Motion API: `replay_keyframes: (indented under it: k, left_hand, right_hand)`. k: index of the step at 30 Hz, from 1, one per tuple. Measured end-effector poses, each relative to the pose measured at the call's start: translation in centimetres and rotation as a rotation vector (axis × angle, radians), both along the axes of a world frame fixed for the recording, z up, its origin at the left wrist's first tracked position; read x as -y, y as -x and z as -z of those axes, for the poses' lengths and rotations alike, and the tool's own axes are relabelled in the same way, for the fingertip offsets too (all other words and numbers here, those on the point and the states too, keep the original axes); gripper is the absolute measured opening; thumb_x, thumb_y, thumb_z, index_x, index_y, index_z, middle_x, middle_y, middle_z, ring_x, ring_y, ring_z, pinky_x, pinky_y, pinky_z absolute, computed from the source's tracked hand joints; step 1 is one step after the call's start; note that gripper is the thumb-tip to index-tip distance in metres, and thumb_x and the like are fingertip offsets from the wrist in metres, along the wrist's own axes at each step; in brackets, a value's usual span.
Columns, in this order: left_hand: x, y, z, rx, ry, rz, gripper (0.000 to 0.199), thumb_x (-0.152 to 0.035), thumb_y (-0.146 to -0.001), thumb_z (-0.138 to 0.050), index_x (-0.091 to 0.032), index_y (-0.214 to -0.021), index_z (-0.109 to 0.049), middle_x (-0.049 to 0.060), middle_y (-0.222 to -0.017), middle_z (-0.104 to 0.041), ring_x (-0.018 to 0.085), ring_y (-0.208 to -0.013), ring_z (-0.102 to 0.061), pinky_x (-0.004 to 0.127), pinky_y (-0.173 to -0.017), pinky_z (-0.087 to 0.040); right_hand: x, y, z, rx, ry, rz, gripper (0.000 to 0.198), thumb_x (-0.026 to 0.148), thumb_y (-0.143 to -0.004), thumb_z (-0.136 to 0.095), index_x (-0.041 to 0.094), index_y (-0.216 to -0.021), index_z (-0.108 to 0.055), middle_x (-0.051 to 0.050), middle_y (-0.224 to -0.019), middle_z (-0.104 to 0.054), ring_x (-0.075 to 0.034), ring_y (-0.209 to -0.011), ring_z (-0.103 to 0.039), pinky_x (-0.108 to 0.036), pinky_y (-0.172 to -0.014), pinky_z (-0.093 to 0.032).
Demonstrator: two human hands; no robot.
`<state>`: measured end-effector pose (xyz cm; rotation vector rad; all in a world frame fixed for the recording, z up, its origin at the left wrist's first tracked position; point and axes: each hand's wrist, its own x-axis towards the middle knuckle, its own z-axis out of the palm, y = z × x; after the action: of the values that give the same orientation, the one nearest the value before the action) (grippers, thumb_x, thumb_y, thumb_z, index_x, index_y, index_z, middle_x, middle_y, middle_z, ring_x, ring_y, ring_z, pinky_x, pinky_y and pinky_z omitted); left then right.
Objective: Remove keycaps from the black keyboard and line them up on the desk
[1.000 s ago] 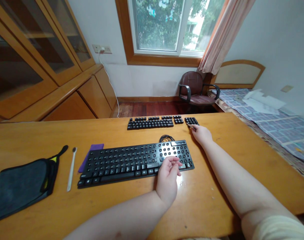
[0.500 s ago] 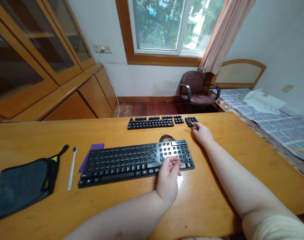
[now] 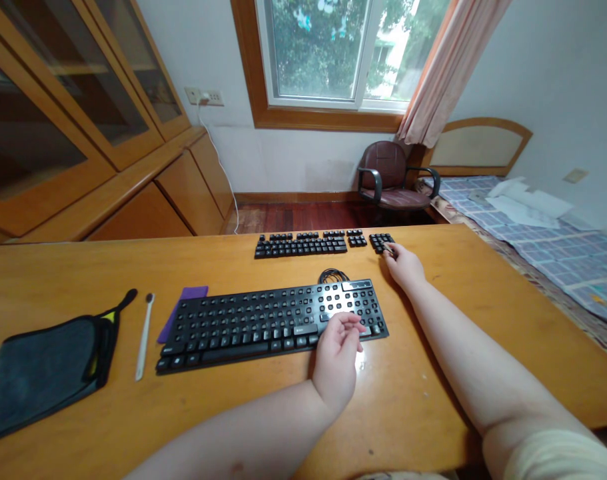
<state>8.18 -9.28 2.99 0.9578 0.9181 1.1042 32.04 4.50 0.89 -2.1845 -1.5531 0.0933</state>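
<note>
A black keyboard (image 3: pixel 263 320) lies on the desk with most of its keys bare. Its spacebar and some bottom-row keycaps are in place. My left hand (image 3: pixel 337 360) rests at its lower right part, fingers loosely bent and apart, nothing visible in them. At the far edge, loose black keycaps stand in rows: a large block (image 3: pixel 300 248), a small block (image 3: pixel 357 240) and a number-pad block (image 3: pixel 380 241). My right hand (image 3: pixel 403 265) reaches to the near right corner of the number-pad block, fingertips pinched at a keycap, partly hidden by the fingers.
A purple cloth (image 3: pixel 193 293) sticks out from under the keyboard's left end. Left of it lie a white toothbrush (image 3: pixel 144 337) and a grey-black cloth mitt (image 3: pixel 43 363). A coiled black cable (image 3: pixel 333 275) sits behind the keyboard. Beyond the desk stands a chair (image 3: pixel 386 170).
</note>
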Motion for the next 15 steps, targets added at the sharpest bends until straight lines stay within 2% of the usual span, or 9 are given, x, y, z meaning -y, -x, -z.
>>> replay_keyframes:
  k: [3, 6, 8, 10, 13, 15]
  left_hand:
    - [0.6, 0.4, -0.2, -0.208, -0.226, 0.183, 0.017, -0.018, -0.084, -0.046, -0.02, -0.095, -0.059, 0.005, -0.086, -0.064, 0.015, -0.071, -0.056, 0.027, -0.065, -0.044]
    - [1.3, 0.8, -0.9, -0.468, -0.602, 0.414, 0.022, -0.015, -0.083, -0.048, -0.022, -0.096, -0.063, 0.007, -0.086, -0.066, 0.02, -0.079, -0.059, 0.034, -0.075, -0.044]
    - [1.7, 0.9, -1.2, -0.583, -0.808, 0.502, 0.025, -0.014, -0.081, -0.05, -0.023, -0.099, -0.064, 0.008, -0.088, -0.067, 0.024, -0.085, -0.059, 0.039, -0.083, -0.042]
    - [2.2, 0.9, -1.3, -0.698, -0.918, 0.567, 0.027, -0.016, -0.08, -0.052, -0.022, -0.103, -0.063, 0.009, -0.093, -0.067, 0.026, -0.095, -0.057, 0.043, -0.093, -0.038]
    - [2.5, 0.6, -0.9, -0.906, -0.97, 0.604, 0.032, -0.023, -0.083, -0.051, -0.018, -0.113, -0.058, 0.012, -0.117, -0.06, 0.029, -0.119, -0.045, 0.046, -0.106, -0.024]
    - [2.5, 0.5, -0.5, -1.04, -0.971, 0.571, 0.041, -0.029, -0.086, -0.048, -0.016, -0.124, -0.05, 0.014, -0.135, -0.047, 0.03, -0.132, -0.03, 0.048, -0.11, -0.015]
  right_hand:
    - [0.3, 0.0, -0.3, -0.04, -0.104, -0.017, 0.042, 0.045, -0.087, -0.039, 0.018, -0.108, -0.064, -0.011, -0.092, -0.069, -0.024, -0.084, -0.062, -0.031, -0.072, -0.045]
    - [0.9, 0.1, -0.9, -0.084, -0.243, -0.112, 0.045, 0.046, -0.089, -0.034, 0.015, -0.095, -0.067, -0.011, -0.087, -0.067, -0.024, -0.083, -0.06, -0.031, -0.073, -0.044]
    - [1.6, 0.7, -1.4, -0.154, -0.356, -0.171, 0.048, 0.046, -0.09, -0.031, 0.015, -0.09, -0.067, -0.011, -0.087, -0.065, -0.023, -0.084, -0.059, -0.031, -0.075, -0.044]
    - [2.6, 2.0, -2.1, -0.262, -0.414, -0.208, 0.053, 0.046, -0.092, -0.024, 0.015, -0.083, -0.066, -0.009, -0.08, -0.063, -0.02, -0.078, -0.059, -0.029, -0.071, -0.044]
    - [4.6, 5.3, -3.4, -0.445, -0.268, -0.348, 0.06, 0.046, -0.094, -0.014, 0.016, -0.073, -0.063, -0.004, -0.059, -0.054, -0.015, -0.058, -0.053, -0.026, -0.056, -0.042]
    - [5.9, 7.7, -4.2, -0.473, -0.107, -0.596, 0.048, 0.047, -0.092, -0.028, 0.017, -0.078, -0.063, -0.003, -0.061, -0.057, -0.014, -0.057, -0.053, -0.025, -0.056, -0.042]
